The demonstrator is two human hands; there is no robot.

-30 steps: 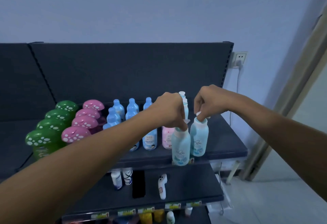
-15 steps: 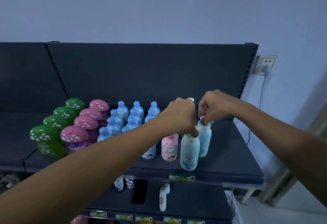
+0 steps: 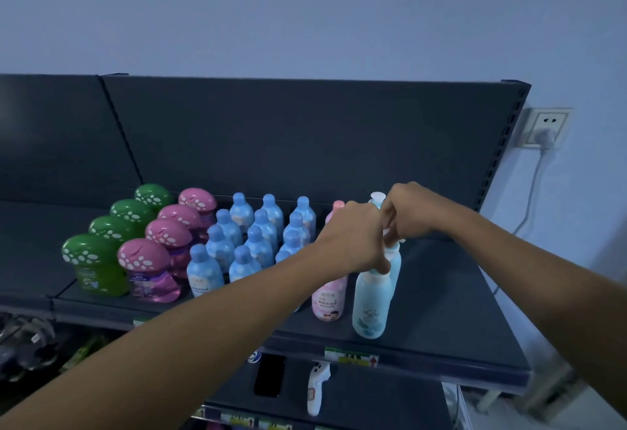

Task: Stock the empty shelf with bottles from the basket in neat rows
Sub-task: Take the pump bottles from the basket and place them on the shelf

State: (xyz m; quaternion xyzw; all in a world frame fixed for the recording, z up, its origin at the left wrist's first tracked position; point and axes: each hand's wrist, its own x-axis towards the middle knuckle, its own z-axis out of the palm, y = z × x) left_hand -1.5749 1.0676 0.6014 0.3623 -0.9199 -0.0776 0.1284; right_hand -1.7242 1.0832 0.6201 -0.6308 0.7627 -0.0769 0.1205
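Dark shelf point(image 3: 441, 310), pale wall behind. Left hand point(image 3: 353, 236) curls round top of front pale-blue bottle point(image 3: 371, 304); right hand point(image 3: 410, 212) pinches cap of rear bottle point(image 3: 395, 260) just behind. Both upright, directly below grips.

The scene is dim, with a cold blue cast over the wall point(image 3: 305, 5) and the dark shelf point(image 3: 441, 294). The light is soft and even (its source lies outside the view), so shadows are faint. Wide-angle bending bows the shelf's top edge and tilts the wall socket point(image 3: 546, 127) at 3 o'clock. The clutter point(image 3: 27, 344) at 8 o'clock looks murky and smeared.
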